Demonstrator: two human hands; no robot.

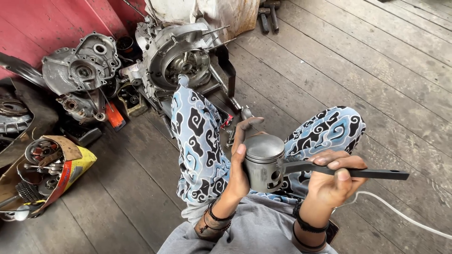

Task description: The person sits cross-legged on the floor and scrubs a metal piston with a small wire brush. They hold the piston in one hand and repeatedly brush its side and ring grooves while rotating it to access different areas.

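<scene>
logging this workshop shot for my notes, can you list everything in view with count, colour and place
piston: 1, grey metal, centre, held upright in the left hand
flat tool: 1, dark grey, held in the right hand, its tip against the piston's side
engine case: 1, silver, top centre on the floor
engine cover: 1, grey, top left by the red wall
cardboard box of parts: 1, brown and yellow, left edge
cable: 1, white, lower right on the floor
plank floor: grey wood, throughout
patterned trousers: blue, black and white, on the person's raised knees
left hand: wrapped around the piston
right hand: gripping the flat tool
</scene>
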